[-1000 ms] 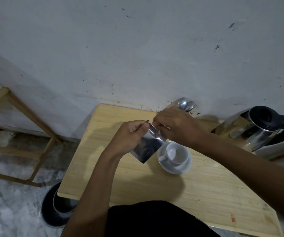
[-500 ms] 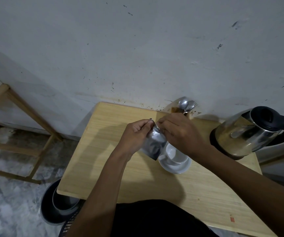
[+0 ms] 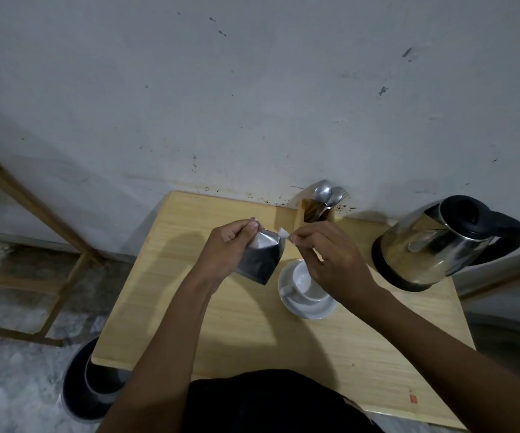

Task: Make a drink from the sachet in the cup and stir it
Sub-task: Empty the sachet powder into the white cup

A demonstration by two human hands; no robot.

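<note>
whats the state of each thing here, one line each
sachet: top torn open, held above the table
left hand: gripping the sachet
right hand: pinching the torn strip
cup: upright on its saucer, looks empty
kettle: lid shut
spoons: standing in the holder

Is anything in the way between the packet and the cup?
Nothing blocks it. The sachet, held in the left hand, hangs just left of the empty cup. Only the right hand reaches over the cup.

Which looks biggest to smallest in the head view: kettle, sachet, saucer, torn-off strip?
1. kettle
2. saucer and sachet: look alike in size, and the sachet is held nearer the camera, so unranked
3. torn-off strip, pinched in the right hand
</note>
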